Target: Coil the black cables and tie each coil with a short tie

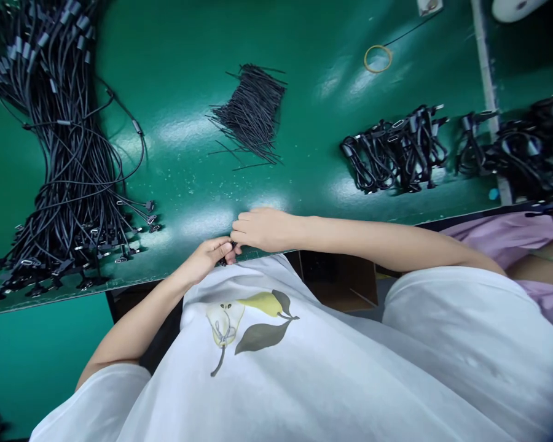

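A pear-printed white shirt (304,362) filled the foreground, before a green table (166,37).
From left to right: a heap of long black cables (74,153) lay on the table; the left hand (212,252) pinched a small black piece (233,245) at the table's near edge; thin black strips (253,110) lay farther back; the right hand (265,230) curled in against the left, fingertips hidden, its grip impossible to tell; coiled cables (396,150) lay beyond.
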`<action>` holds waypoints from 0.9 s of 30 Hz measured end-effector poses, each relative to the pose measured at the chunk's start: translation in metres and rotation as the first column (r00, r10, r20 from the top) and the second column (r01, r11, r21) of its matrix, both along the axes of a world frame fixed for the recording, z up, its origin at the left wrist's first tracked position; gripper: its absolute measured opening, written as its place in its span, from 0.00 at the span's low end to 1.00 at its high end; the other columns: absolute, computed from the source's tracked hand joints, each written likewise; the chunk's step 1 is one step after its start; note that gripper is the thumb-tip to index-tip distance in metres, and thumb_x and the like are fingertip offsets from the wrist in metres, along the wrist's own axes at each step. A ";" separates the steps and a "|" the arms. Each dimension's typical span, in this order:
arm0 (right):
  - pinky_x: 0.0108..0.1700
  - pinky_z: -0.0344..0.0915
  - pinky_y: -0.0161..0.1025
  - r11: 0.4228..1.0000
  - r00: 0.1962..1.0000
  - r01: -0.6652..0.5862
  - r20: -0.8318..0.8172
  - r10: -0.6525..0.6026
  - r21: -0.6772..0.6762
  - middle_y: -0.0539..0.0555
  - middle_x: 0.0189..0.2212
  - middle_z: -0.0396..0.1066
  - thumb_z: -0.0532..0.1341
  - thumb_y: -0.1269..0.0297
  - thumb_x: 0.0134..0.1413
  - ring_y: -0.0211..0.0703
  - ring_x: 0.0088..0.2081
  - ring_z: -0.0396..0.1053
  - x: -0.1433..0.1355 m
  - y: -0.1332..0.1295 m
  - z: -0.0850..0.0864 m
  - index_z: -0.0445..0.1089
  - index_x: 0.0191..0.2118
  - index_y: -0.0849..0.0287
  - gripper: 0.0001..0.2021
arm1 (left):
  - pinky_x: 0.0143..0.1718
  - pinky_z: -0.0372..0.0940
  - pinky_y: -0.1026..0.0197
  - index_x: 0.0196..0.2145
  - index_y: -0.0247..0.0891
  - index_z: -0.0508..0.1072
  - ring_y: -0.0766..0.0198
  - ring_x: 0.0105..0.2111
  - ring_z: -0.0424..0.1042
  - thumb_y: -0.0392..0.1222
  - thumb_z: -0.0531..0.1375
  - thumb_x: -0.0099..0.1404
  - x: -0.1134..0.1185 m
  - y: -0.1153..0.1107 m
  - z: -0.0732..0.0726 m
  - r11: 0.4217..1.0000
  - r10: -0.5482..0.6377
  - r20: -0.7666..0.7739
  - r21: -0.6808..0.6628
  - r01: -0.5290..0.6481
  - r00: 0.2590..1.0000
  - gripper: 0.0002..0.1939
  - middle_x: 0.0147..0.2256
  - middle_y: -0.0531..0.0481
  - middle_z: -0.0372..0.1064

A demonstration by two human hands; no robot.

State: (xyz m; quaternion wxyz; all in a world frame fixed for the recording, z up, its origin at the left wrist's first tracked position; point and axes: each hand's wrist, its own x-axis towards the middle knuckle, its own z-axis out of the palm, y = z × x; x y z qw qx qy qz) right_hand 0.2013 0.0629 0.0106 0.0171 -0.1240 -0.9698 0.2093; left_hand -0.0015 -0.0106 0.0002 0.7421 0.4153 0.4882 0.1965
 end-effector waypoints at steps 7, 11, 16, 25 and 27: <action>0.36 0.55 0.39 0.962 0.958 0.242 0.185 -0.217 -0.125 0.58 0.38 0.72 0.49 0.62 0.69 0.45 0.39 0.68 0.002 -0.010 -0.005 0.68 0.45 0.63 0.14 | 0.33 0.56 0.60 0.33 0.40 0.69 0.61 0.28 0.66 0.46 0.51 0.70 0.004 0.002 -0.002 0.926 -0.073 -0.428 0.306 0.221 0.901 0.12 0.26 0.52 0.67; 0.39 0.56 0.41 0.967 0.955 0.252 0.173 -0.241 -0.041 0.60 0.38 0.72 0.47 0.69 0.67 0.47 0.40 0.68 -0.006 -0.013 -0.012 0.69 0.45 0.64 0.14 | 0.31 0.53 0.61 0.34 0.42 0.68 0.60 0.26 0.63 0.41 0.54 0.67 0.008 0.006 -0.003 0.900 0.023 -0.502 0.387 0.201 0.864 0.05 0.25 0.53 0.65; 0.40 0.58 0.40 0.958 0.970 0.233 0.113 -0.216 -0.168 0.59 0.38 0.72 0.49 0.60 0.68 0.45 0.40 0.68 -0.003 0.004 -0.023 0.69 0.43 0.64 0.15 | 0.31 0.53 0.60 0.28 0.42 0.67 0.60 0.25 0.61 0.44 0.58 0.65 0.006 0.007 -0.012 0.912 0.055 -0.486 0.379 0.154 0.872 0.09 0.23 0.52 0.63; 0.45 0.60 0.42 0.123 0.122 0.980 -0.013 -0.992 -0.155 0.59 0.42 0.69 0.59 0.60 0.60 0.45 0.41 0.64 0.058 0.164 -0.058 0.68 0.42 0.62 0.11 | 0.35 0.62 0.61 0.32 0.37 0.70 0.67 0.25 0.60 0.55 0.62 0.63 0.001 0.008 -0.008 0.871 0.471 0.110 0.100 -0.481 0.875 0.16 0.23 0.57 0.57; 0.46 0.60 0.43 0.125 0.125 0.985 -0.006 -0.992 -0.118 0.60 0.43 0.68 0.60 0.62 0.59 0.46 0.42 0.65 0.057 0.176 -0.063 0.68 0.43 0.62 0.09 | 0.34 0.62 0.61 0.32 0.36 0.70 0.67 0.25 0.60 0.55 0.63 0.62 0.002 0.008 -0.006 0.871 0.472 0.121 0.086 -0.483 0.873 0.17 0.23 0.56 0.57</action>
